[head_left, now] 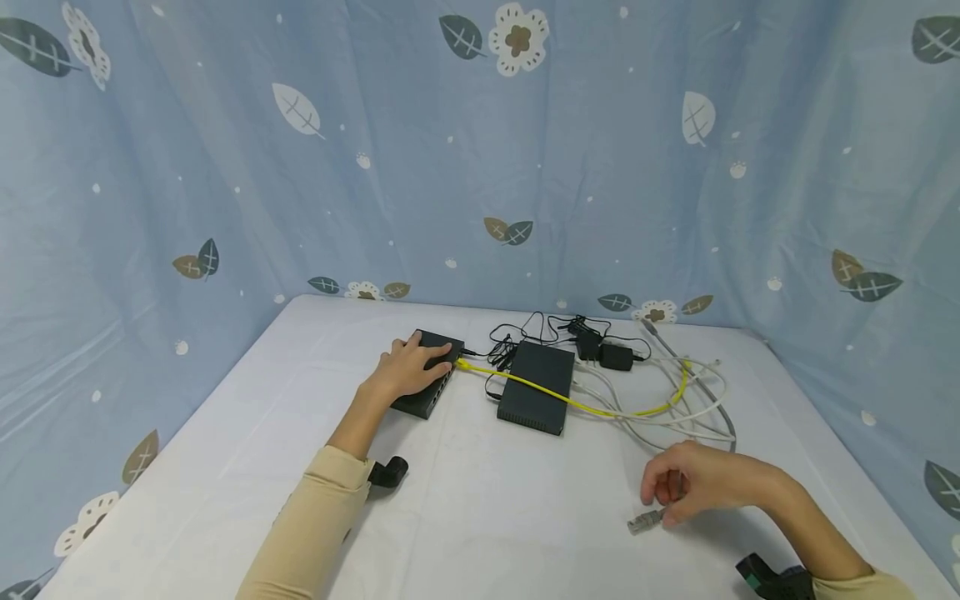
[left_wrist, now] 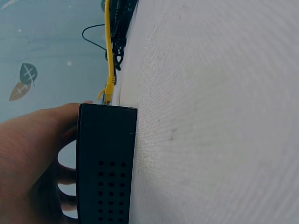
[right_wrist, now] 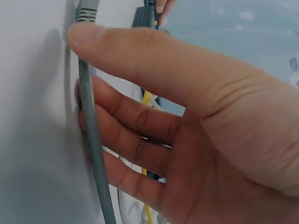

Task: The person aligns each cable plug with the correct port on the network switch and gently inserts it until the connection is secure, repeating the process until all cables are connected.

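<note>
My left hand [head_left: 407,368] rests on top of a black network switch [head_left: 425,402] at the left of the table, fingers spread and thumb near the port edge. In the left wrist view its vented side [left_wrist: 106,140] faces the camera, flat on the table. A yellow network cable [head_left: 517,379] runs from a port beside my thumb. My right hand [head_left: 708,479] pinches a grey network cable [right_wrist: 96,149] close behind its plug [head_left: 645,522], at the right front. The thumb lies on the cable, with curled fingers behind it.
A second black box [head_left: 534,387] stands mid-table under the yellow cable. Behind it are tangled black power cords [head_left: 504,350] and adapters [head_left: 617,357]. White cables [head_left: 705,414] lie coiled at the right. A patterned blue curtain [head_left: 420,167] hangs along the back edge.
</note>
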{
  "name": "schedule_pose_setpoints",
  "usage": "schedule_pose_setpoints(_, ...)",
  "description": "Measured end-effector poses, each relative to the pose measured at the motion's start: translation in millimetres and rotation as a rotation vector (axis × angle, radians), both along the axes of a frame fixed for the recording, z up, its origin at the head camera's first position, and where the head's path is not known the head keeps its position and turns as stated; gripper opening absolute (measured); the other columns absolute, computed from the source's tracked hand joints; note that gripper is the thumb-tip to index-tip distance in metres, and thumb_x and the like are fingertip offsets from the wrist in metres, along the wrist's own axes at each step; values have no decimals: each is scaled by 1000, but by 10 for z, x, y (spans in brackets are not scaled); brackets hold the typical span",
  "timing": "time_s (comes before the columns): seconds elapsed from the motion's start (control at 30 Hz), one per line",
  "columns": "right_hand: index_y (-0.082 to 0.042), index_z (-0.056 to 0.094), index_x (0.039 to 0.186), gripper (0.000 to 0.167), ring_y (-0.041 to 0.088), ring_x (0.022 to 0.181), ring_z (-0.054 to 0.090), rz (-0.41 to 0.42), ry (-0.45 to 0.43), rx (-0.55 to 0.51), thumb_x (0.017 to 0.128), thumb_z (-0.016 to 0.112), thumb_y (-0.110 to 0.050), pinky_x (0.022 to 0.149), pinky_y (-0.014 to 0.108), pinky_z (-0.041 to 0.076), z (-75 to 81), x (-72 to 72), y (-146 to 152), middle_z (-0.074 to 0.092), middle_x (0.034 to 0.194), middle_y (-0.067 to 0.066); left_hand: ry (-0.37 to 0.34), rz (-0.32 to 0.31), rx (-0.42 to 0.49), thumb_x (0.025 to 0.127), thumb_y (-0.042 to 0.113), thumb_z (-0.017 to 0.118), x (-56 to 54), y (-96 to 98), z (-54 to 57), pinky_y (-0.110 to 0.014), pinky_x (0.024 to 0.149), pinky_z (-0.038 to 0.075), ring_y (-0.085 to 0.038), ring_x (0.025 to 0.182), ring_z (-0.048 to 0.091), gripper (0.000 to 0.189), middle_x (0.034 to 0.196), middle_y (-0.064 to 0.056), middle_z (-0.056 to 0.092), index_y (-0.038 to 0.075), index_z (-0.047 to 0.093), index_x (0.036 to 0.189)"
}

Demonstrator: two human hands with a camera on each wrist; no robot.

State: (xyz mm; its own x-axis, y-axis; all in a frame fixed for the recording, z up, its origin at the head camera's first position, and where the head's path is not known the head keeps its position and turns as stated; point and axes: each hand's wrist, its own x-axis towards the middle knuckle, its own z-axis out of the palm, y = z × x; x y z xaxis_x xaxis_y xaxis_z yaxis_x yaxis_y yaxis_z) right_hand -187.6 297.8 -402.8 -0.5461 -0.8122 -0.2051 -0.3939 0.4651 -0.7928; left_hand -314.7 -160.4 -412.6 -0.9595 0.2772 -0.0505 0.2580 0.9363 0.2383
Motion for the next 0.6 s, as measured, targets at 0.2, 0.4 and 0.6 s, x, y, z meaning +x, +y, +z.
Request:
schedule_pose_setpoints(0.2,-14,72,91,13,-3,68,58,2,33,2,81,79,-16,58,22,53,-14,-23,-14,69,80,-1,-4,-1,-2,101,50,47,13,0,17,-75,101,33,-59,135,32,52,159,-29,22,32,43,149)
schedule_pose_setpoints(0.4,-15,73,90,9,-4,67,59,-9,47,0,83,78,-17,58,23,54,-36,-51,-37,69,81,-5,-3,-2,6,101,49,47,22,6,26,-75,101,32,-60,135,32,52,159,-30,22,31,43,149)
schedule_pose_setpoints(0.6,-15,73,90,10,-3,67,58,-29,42,13,84,77,-20,58,22,53,-31,-45,-67,69,81,-5,-2,-4,9,101,49,47,29,4,28,-75,101,32,-61,135,31,52,158,-30,22,31,43,149)
